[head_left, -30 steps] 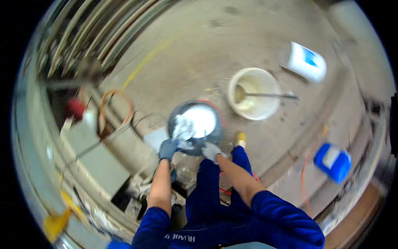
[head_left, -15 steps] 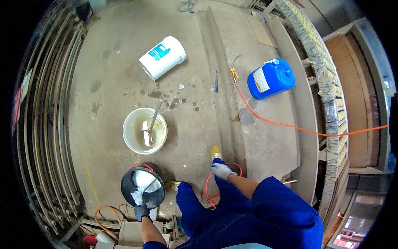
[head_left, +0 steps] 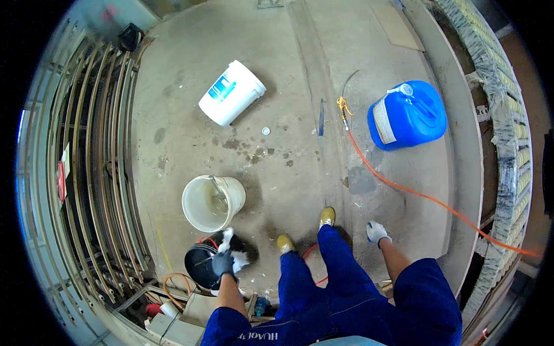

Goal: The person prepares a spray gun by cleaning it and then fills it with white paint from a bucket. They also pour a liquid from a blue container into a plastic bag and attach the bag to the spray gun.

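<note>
My left hand (head_left: 223,263), in a dark grey glove, is closed on a crumpled white cloth (head_left: 241,258) over the right side of a black bucket (head_left: 197,268) with a red handle. A thin rod crosses the bucket beside that hand; whether I grip it too is unclear. My right hand (head_left: 377,233), in a pale glove, hangs empty beside my right leg with loosely bent fingers. Just beyond the black bucket stands a white bucket (head_left: 231,196) with a metal tool and some liquid inside.
A white pail (head_left: 236,92) lies tilted farther off. At right are a blue jerrycan (head_left: 415,121) and an orange hose (head_left: 404,188) with an air gun (head_left: 344,108). Metal bars (head_left: 98,167) line the left; a wrapped rack (head_left: 508,132) runs along the right.
My left hand has raised the white cloth from inside the black bucket to over its right side. My right hand has moved rightward, away from my leg, and the view has shifted slightly.
</note>
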A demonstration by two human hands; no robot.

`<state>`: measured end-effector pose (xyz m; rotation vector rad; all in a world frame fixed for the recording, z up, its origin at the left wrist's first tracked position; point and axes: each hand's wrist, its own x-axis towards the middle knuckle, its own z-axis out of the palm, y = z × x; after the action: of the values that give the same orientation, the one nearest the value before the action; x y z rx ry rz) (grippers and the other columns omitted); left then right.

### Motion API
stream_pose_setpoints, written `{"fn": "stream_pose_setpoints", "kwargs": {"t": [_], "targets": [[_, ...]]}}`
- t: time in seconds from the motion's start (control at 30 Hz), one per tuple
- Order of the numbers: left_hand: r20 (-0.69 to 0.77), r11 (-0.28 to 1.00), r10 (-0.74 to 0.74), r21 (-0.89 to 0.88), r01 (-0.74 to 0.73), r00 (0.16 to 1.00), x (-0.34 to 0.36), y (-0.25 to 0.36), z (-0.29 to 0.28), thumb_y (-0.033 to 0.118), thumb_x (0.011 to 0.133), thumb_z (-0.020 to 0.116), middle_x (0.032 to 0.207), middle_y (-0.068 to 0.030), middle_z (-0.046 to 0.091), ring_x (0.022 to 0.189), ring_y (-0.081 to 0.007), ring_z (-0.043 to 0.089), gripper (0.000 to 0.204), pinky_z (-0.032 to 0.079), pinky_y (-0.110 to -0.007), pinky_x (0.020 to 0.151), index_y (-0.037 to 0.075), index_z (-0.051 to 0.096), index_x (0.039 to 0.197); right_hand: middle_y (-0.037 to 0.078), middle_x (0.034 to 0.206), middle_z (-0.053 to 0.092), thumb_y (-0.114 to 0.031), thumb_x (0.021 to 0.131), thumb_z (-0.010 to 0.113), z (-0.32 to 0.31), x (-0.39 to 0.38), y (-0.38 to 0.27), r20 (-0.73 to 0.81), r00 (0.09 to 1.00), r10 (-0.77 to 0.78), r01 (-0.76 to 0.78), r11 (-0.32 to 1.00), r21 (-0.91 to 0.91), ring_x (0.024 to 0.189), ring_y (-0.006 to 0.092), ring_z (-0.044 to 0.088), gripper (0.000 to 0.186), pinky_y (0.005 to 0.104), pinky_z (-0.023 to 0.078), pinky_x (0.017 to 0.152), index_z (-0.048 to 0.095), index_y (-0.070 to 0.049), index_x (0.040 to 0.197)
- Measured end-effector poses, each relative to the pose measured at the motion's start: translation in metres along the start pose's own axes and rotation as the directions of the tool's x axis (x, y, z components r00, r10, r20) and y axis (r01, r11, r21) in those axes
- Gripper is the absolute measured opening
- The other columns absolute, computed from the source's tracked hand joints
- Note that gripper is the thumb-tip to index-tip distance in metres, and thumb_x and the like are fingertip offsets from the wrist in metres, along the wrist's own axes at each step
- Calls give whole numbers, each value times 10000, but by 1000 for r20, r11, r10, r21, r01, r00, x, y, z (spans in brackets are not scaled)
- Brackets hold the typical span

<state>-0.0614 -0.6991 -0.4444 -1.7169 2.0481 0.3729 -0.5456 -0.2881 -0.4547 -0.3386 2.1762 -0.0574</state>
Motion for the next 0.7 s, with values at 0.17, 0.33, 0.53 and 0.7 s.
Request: {"fn": "stream_pose_setpoints", "kwargs": {"t": [0.17,0.33,0.53,0.7], "targets": [[280,695,-177,-644,321,944,39,220,-32,272,792,619,676,-141,675,559,-220,656,295,498,-357,523,-13,697,790,219,1050,628,-314,893,474,-60,70,-21,-112,989,-92,92,996,-4,1008,407,575,340,466,456,872,624,-37,1021],[195,641,55,-759,115,979,114,347,-47,281,837,593,683,-145,669,606,-201,659,354,502,-335,577,-63,665,794,218,1095,611,-329,903,446,-98,138,-70,-125,979,-164,159,986,-48,1031,391,567,382,465,448,894,585,-53,1126],[172,453,76,-884,120,982,207,429,-78,274,848,643,713,-121,673,610,-155,643,323,499,-291,566,-48,675,850,175,1032,621,-304,897,471,-146,265,-141,-242,945,-220,152,951,-269,971,338,593,312,458,464,845,584,-81,1085],[243,489,21,-849,202,970,303,444,-65,275,860,638,709,-93,677,605,-135,639,324,474,-268,554,-47,676,866,162,1253,504,-390,863,538,-139,429,-189,-385,922,-51,-32,978,-206,1138,325,515,540,495,436,905,450,-58,1280]]}}
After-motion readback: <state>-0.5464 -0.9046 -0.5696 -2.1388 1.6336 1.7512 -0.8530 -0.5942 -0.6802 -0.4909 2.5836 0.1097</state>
